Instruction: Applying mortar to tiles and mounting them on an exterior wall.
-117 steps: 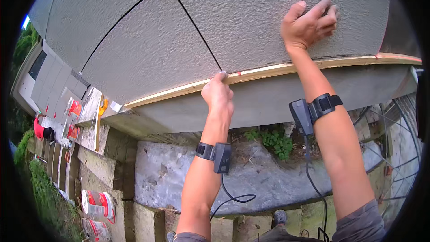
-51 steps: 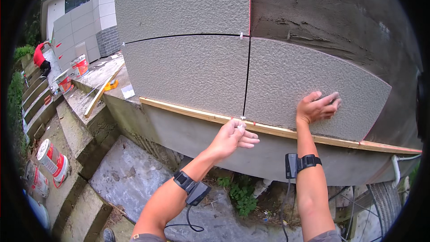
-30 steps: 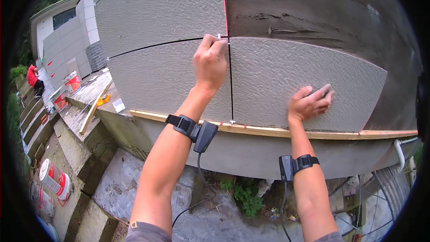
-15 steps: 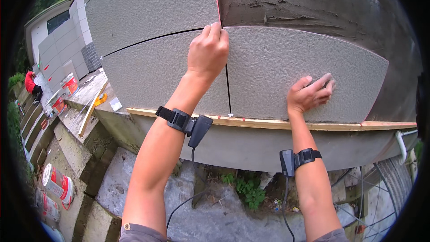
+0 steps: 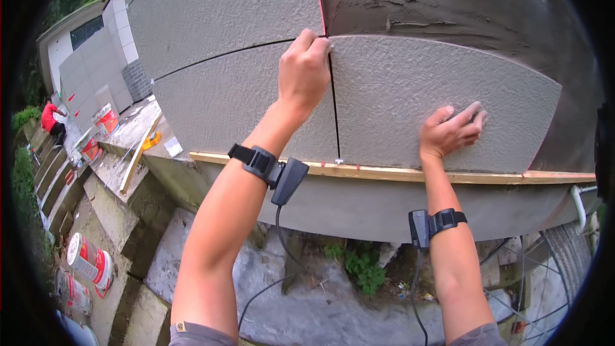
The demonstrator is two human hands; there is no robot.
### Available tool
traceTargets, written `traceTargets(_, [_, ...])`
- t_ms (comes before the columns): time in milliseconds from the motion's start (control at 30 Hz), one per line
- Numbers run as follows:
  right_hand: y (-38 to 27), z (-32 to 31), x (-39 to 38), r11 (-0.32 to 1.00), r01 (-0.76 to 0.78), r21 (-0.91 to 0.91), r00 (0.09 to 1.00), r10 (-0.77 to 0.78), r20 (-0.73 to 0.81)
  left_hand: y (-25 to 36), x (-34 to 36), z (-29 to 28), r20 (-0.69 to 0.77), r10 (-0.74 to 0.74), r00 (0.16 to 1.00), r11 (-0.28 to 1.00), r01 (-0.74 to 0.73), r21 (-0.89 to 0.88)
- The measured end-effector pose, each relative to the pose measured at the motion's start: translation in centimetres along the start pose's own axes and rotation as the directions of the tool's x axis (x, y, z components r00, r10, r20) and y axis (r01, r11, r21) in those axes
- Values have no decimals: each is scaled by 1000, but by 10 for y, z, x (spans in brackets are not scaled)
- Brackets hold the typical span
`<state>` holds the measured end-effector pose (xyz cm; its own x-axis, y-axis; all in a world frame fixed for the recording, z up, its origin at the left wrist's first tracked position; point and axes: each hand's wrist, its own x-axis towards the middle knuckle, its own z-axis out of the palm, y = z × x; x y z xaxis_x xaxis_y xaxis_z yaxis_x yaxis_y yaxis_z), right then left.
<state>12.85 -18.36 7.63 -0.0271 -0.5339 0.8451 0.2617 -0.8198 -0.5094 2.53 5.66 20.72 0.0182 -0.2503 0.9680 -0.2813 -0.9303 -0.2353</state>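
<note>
"From the head view, what surface?"

"Rough grey tile (image 5: 403,90), wood batten (image 5: 391,172) along its lower edge, dark mortar (image 5: 416,0) above; steps (image 5: 110,210) and buckets (image 5: 88,260) well to the tile's left."

"Pose?"

"Left hand (image 5: 304,72) at the tile's upper left corner, fingers curled; cannot tell about any hold. Right hand (image 5: 451,131) against the tile's lower middle, fingers loosely bent, gripping nothing."
</note>
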Motion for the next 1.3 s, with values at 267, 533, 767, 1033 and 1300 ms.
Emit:
traceTargets(267, [4,-2,1,1000,0,9,1000,0,9,4,-6,10,-43,-32,999,999,34,30])
traceTargets(533, [2,-3,3,1000,6,9,1000,-6,8,0,-6,16,-254,88,963,995,-76,58])
traceTargets(767, [3,-5,3,1000,6,11,1000,-6,19,11,20,-6,-75,-84,994,993,78,-83])
traceTargets(1033, [1,-3,3,1000,4,29,1000,-4,3,7,28,-12,186,-203,961,979,202,24])
traceTargets(1300, [3,-3,4,999,26,37,1000,-25,-17,3,31,-7,99,-335,937,933,345,-105])
